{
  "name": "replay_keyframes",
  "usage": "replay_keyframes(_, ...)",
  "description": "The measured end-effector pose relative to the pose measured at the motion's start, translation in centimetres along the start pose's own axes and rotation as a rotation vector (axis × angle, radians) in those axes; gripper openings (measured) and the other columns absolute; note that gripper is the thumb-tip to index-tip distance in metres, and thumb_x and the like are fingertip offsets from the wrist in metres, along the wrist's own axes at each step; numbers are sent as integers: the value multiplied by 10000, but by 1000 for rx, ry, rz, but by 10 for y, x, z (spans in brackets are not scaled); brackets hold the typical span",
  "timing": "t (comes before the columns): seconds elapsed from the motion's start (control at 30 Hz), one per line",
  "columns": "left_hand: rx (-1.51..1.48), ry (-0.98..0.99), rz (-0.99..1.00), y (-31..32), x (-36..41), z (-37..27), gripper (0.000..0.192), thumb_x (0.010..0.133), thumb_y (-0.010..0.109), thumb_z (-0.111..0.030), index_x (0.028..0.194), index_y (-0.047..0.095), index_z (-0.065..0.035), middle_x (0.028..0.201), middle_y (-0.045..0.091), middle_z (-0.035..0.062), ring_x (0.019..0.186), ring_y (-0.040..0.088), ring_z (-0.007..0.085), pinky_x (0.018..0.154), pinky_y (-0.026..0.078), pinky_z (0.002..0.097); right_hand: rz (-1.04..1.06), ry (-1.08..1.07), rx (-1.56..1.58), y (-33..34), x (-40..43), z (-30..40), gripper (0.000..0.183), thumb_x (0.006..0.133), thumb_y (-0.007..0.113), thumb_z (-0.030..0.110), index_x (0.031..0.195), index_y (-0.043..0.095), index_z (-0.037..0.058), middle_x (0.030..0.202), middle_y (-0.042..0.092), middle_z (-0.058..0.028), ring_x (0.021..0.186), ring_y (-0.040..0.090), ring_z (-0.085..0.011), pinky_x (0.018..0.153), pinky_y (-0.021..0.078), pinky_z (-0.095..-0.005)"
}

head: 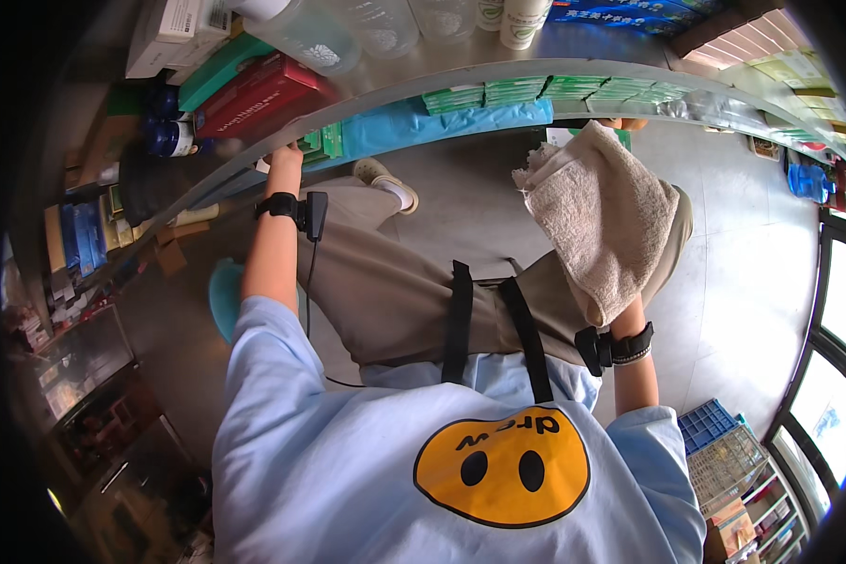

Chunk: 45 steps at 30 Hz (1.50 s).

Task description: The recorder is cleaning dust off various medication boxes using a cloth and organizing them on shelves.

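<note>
My left hand [284,154] reaches to a lower shelf at the upper left, beside stacked green packets [322,143]. Its fingers are mostly hidden by the shelf edge, so its grip does not show. A beige terry cloth [603,211] hangs over my right hand [627,317], in front of my right knee. Only the wrist side of that hand shows; the cloth covers the fingers. A blue plastic-wrapped bundle [437,127] lies on the same shelf, with more green packets [515,93] on top of it.
The metal shelf edge [493,72] curves across the top. Above it stand clear bottles [381,28], a red box [261,95] and white boxes [176,35]. A teal stool [224,299] is by my left side. Blue crates [708,426] and a white rack [782,507] stand at the lower right.
</note>
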<state>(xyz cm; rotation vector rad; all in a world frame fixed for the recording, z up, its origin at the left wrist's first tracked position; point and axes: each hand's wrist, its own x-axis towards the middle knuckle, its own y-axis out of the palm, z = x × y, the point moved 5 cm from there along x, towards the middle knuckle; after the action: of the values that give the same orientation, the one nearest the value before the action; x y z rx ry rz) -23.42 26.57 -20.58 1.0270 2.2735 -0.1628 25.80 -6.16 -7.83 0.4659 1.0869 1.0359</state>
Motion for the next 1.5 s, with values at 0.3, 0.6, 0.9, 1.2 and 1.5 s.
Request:
replay_keyframes(0.3,331,56,3,-18,21,-7,414,741,538,-207,1099,389,-63,1113,425,128,1032,405,287,812,379,416,-24,-34,1,-3,4,4,513,819,452,280,1234,296,21,1165,415,-111,1026,441,-185,858,365,-295)
replay_keyframes(0.6,351,-59,-57,-32,36,-6,475,713,597,-174,1105,342,-88,1140,396,115,1051,397,253,785,422,412,-70,-131,-3,-13,12,21,516,815,461,269,1234,295,18,1161,419,-110,1025,441,-182,858,364,-291)
replay_keyframes(0.9,455,-66,-55,-38,54,1,543,688,633,-196,1112,302,-124,1093,403,92,999,410,228,793,413,408,-148,-207,-7,-35,-2,38,520,810,470,258,1234,294,14,1156,423,-109,1024,440,-179,859,363,-287)
replay_keyframes(1.2,374,-156,5,-31,29,20,469,689,663,-202,1067,385,-201,1148,354,76,1039,354,267,765,438,464,-150,-201,2,-40,-2,28,523,806,479,247,1234,293,11,1152,426,-107,1023,440,-175,860,362,-283)
replay_keyframes(1.5,-114,-451,15,-12,-1,67,522,814,467,-390,1212,298,-97,1185,345,120,1035,415,295,858,374,489,-123,-184,-15,-33,6,26,527,802,488,236,1234,291,7,1147,430,-106,1022,440,-172,860,361,-278)
